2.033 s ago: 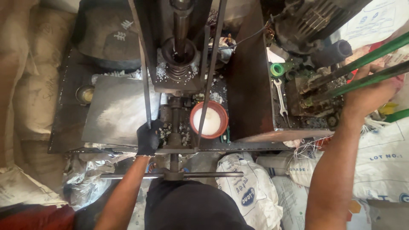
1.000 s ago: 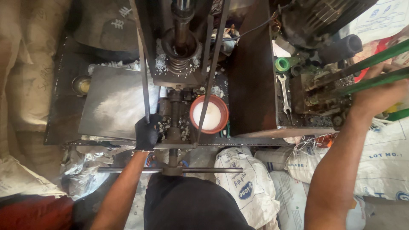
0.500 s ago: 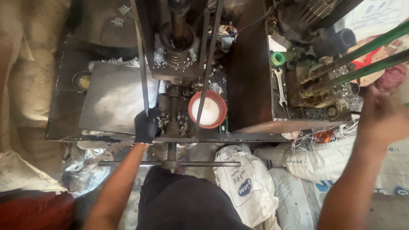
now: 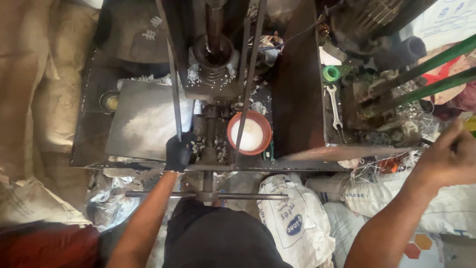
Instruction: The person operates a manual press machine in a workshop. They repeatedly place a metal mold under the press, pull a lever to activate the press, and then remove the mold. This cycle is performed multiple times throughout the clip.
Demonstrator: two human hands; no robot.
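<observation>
The left hand wears a dark glove, and its fingers are clenched around the lower end of a thin upright metal rod at the front of a press machine. Just beside those fingers, toward the right hand, the machine's central shaft runs down among scattered white bits. Beyond it, near but apart from the glove, sits a red bowl filled with white powder, with a second thin rod crossing over it. On the outer side of the glove a flat grey metal plate lies dusted with white. Below the wrist, a horizontal bar crosses the front of the counter.

The right hand is bare and well apart from the machine, out to the far side; its fingers are curled into a loose fist, blurred, and whether they grip anything I cannot tell. Above them slant two green poles. Between that hand and the bowl lie a spanner and a green roll of tape. White sacks lie on the floor beneath the forearm.
</observation>
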